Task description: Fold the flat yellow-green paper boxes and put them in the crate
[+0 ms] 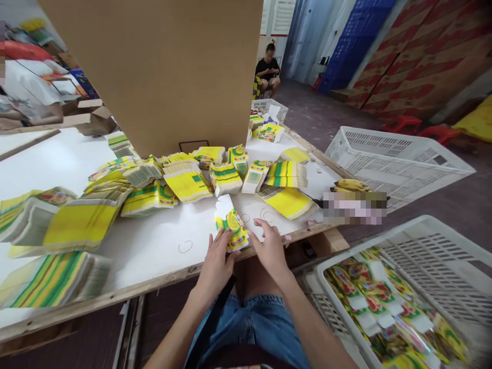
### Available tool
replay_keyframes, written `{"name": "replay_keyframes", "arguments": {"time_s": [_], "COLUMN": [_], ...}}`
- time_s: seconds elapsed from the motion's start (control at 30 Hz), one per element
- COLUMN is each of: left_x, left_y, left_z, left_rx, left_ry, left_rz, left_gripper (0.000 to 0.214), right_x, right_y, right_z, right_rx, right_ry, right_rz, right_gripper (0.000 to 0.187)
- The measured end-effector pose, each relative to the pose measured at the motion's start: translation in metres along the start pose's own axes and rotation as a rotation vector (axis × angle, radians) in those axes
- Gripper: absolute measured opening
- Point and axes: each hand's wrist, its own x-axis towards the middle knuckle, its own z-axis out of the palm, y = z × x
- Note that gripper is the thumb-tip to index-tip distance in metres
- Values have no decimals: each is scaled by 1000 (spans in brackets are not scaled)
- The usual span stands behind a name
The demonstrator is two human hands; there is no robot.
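Note:
A small yellow-and-green printed carton (231,227) with a white flap stands at the near edge of the white table (154,241). My left hand (217,259) grips its lower left side with curled fingers. My right hand (269,243) rests just right of the carton, its fingers spread flat on the table top. Stacks of flat yellow-green carton blanks (80,220) lie fanned across the table to the left and behind.
A white plastic crate (423,241) at my right holds several folded cartons. An empty white crate (388,154) lies beyond it. A tall brown cardboard sheet (161,66) stands at the table's back. Bananas (350,184) sit at the table's right corner. A person (268,72) sits in the distance.

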Motion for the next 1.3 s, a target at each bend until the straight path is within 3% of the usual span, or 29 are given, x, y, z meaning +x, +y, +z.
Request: {"name": "replay_keyframes", "arguments": {"time_s": [0.07, 0.13, 0.23, 0.33, 0.47, 0.57, 0.67, 0.87, 1.13, 1.3], "left_x": [-1, -1, 1, 4, 6, 5, 4, 4, 1, 0], "left_y": [1, 4, 12, 21, 31, 36, 40, 44, 46, 46], "left_z": [-2, -6, -10, -8, -2, 1, 1, -1, -4, -5], "left_rx": [15, -12, -171, -467, -925, -1090, -1149, -1180, -1214, -1246], "left_ry": [-22, -39, 61, 183, -19, -127, -148, -47, -208, -224], "left_rz": [-1, -17, -65, -136, -230, -253, -272, -377, -297, -299], "left_gripper": [45, 43, 42, 48, 50, 48, 44, 35, 41, 45], "right_x": [6, 8, 5, -5, -19, -27, -30, -30, -34, -34], "right_y": [4, 5, 2, -5, -16, -21, -23, -25, -28, -31], "right_z": [21, 26, 15, 3, -1, 0, -4, -17, -13, -18], "right_rx": [69, 120, 210, 410, 807, 868, 876, 777, 821, 808], "right_ry": [-19, -19, -11, -20, -89, -119, -137, -123, -148, -203], "right_rz": [50, 72, 129, 210, 394, 444, 450, 394, 395, 411], "right_gripper": [29, 25, 27, 30, 33, 34, 33, 31, 29, 33]}}
